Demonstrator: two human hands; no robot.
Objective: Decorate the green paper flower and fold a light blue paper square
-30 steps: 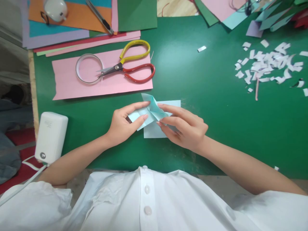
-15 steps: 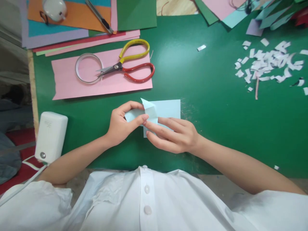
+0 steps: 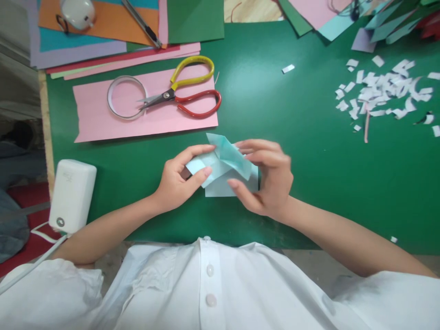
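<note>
A folded light-blue paper piece (image 3: 227, 158) is held just above the green table (image 3: 302, 151), over a flat light-blue paper square (image 3: 220, 188). My left hand (image 3: 177, 176) pinches the piece's left end between thumb and forefinger. My right hand (image 3: 270, 176) grips its right end, fingers curled over the top and thumb underneath. One flap of the piece sticks up toward the far side.
Scissors with yellow and red handles (image 3: 187, 89) and a tape ring (image 3: 125, 97) lie on a pink sheet (image 3: 103, 119). Stacked coloured papers (image 3: 103, 41) fill the far left. White paper scraps (image 3: 385, 91) lie at far right. A white device (image 3: 72, 195) sits at the left edge.
My right hand has moved from under the piece, near my left fingers, up and right to grip its right end. The folded piece has opened out and lifted.
</note>
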